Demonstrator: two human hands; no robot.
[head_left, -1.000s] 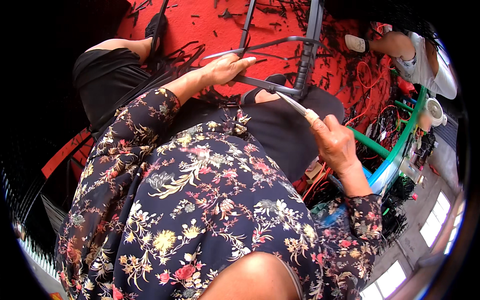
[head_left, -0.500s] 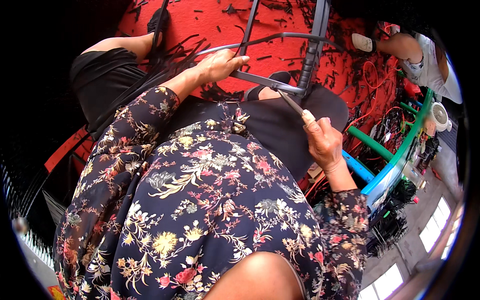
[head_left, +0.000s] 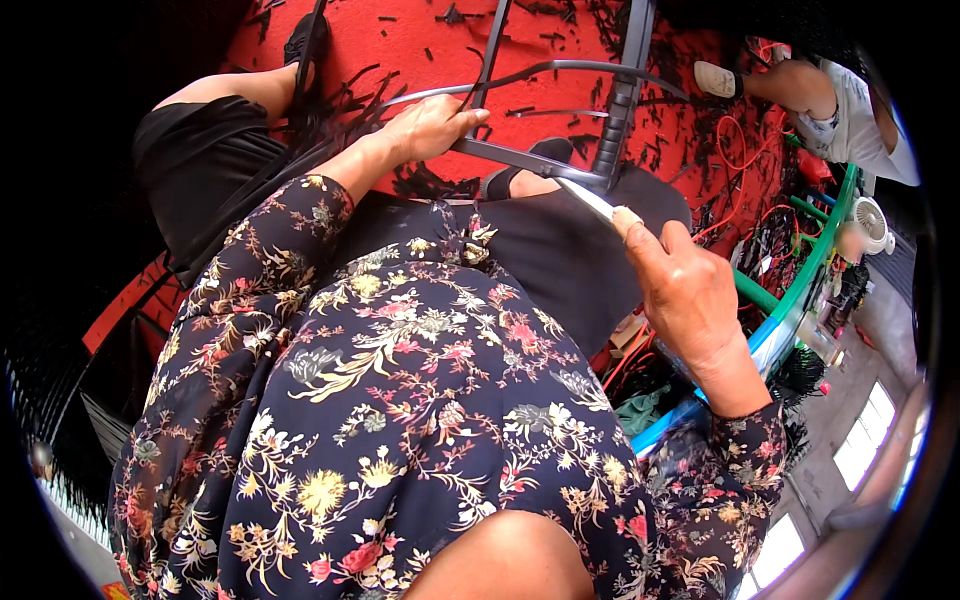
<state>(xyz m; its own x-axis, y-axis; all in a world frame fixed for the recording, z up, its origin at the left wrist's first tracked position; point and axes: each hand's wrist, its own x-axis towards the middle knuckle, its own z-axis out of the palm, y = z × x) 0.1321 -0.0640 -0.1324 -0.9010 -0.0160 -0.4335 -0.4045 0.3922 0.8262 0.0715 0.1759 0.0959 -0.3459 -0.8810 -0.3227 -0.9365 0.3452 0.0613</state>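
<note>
A dark metal frame (head_left: 520,158) leans over my lap, one of its long bars (head_left: 613,130) wrapped in black strip. My left hand (head_left: 428,128) is closed at the frame's left side, thumb on top and the other fingers mostly hidden. My right hand (head_left: 690,290) pinches a narrow flat strip (head_left: 587,197), shiny white in the light, which runs taut to the frame's near right corner. A long dark strip (head_left: 550,66) arches across the frame, from beside my left hand to past the wrapped bar.
Black strip scraps litter the red floor covering (head_left: 380,40). At right are red cords (head_left: 735,165), a green and blue curved tube rail (head_left: 815,260) and a small white fan (head_left: 872,226). Another person's leg (head_left: 800,88) shows at upper right.
My right hand has moved right and down, away from the frame corner, and more of the strip shows between them. The left hand has barely shifted.
</note>
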